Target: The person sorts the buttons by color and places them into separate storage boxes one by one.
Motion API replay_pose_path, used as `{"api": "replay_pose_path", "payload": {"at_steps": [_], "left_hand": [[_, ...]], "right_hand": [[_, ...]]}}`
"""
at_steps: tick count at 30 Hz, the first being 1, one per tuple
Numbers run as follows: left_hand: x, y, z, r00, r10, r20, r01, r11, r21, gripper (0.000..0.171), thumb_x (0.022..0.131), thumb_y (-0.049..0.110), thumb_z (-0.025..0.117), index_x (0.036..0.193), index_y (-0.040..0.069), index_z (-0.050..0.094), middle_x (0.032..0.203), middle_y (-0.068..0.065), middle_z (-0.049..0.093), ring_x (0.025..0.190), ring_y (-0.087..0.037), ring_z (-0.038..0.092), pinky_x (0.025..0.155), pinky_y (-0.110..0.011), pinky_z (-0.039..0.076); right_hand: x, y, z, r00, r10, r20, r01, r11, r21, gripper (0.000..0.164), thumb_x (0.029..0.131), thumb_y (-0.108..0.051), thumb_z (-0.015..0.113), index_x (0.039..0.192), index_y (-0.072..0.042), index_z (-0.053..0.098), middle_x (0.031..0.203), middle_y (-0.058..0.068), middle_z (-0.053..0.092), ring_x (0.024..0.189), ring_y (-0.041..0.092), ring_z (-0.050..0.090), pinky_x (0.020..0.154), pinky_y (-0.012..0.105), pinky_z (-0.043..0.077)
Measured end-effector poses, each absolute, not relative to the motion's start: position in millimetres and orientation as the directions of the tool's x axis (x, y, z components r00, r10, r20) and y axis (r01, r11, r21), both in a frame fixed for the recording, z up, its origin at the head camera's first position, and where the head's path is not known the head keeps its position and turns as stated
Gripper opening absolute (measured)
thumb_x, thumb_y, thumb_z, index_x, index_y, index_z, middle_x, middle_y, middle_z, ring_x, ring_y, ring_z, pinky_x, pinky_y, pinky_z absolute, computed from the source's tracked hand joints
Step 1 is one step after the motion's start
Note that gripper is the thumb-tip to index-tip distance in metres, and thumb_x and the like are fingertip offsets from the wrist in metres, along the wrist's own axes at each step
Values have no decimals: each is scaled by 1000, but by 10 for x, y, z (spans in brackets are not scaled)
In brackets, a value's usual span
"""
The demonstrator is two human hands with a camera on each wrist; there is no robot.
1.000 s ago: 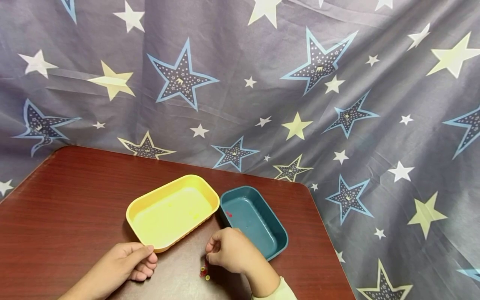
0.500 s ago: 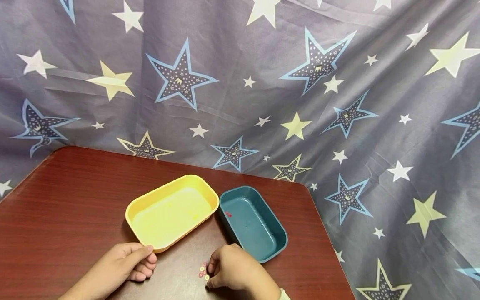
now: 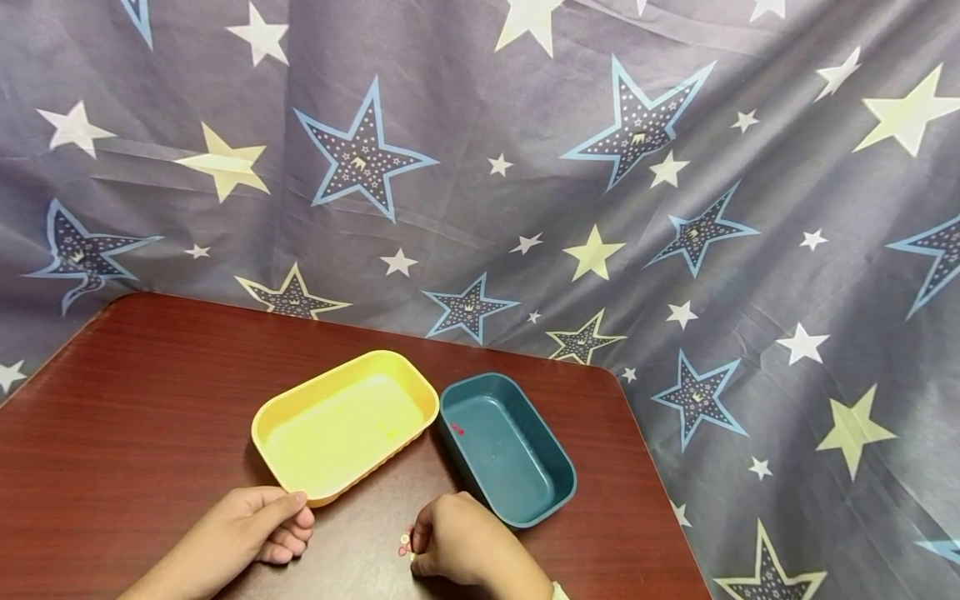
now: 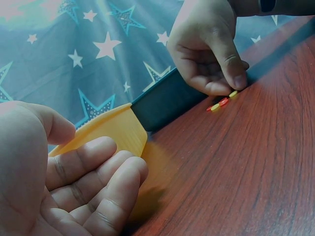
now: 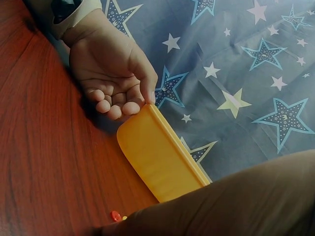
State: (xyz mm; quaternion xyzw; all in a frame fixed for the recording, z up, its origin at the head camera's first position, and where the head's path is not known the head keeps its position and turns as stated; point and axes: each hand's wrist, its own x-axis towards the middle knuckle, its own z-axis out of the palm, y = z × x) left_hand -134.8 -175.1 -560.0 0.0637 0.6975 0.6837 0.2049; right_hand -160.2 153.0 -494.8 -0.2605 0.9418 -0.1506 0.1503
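My left hand (image 3: pixel 255 527) pinches the near corner of the yellow tray (image 3: pixel 294 406) between thumb and curled fingers. Right of the tray, my right hand (image 3: pixel 472 537) is low over the table, thumb and forefinger at a small group of tiny round buttons. The left wrist view shows its thumb tip right at a yellow button (image 4: pixel 234 93). Close beside it lie a red button (image 4: pixel 224 102) and another yellow one (image 4: pixel 215 106). In the right wrist view a red button (image 5: pixel 115 216) shows past the dark forearm shape.
A dark teal tray (image 3: pixel 566 460) stands right of the yellow one, their corners close together. Red buttons (image 3: pixel 457 429) lie inside it at the left. Behind the brown table (image 3: pixel 150 400) hangs a grey star-patterned curtain (image 3: pixel 465 150).
My right hand has come down from beside the teal tray toward the buttons, its fingertips now at a yellow one. My left hand and both trays have stayed in place.
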Motion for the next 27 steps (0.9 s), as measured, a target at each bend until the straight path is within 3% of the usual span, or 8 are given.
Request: {"api": "replay_pose_path", "payload": {"at_steps": [10,15,21,27], "left_hand": [[-1342,-1757,-5609,-903,379,-202,-195,57,979,47,122,30,51,114,-12,72,99,-9,78,85,-11,77,78,-30,71],[-1348,-1753,-5608,-903,377,-208,-201,58,978,47,122,30,52,114,-11,72,99,-10,78,85,-11,78,78,-31,71],[-1347,-1756,-5603,-907,370,-202,-192,66,979,47,122,31,52,114,-11,72,99,-10,78,85,-11,77,78,-31,71],[-1346,-1755,-5599,-906,373,-199,-190,60,980,47,122,31,52,114,-11,72,98,-9,78,85,-11,77,78,-31,71]], "right_hand": [[-1587,1538,-5002,-834,-516,-195,-402,812,-424,33,76,-23,99,70,-33,69,64,-32,56,67,-8,50,67,13,45],[-1601,1561,-5044,-845,-493,-207,-331,786,-521,33,77,-22,102,71,-31,70,62,-27,57,65,-7,52,64,15,46],[-1637,1574,-5063,-844,-502,-186,-337,768,-544,38,75,-24,104,81,-25,67,64,-20,53,63,-4,50,60,16,43],[-1629,1579,-5052,-845,-496,-202,-303,754,-584,33,78,-21,104,84,-23,71,65,-18,60,61,-4,54,61,17,46]]}}
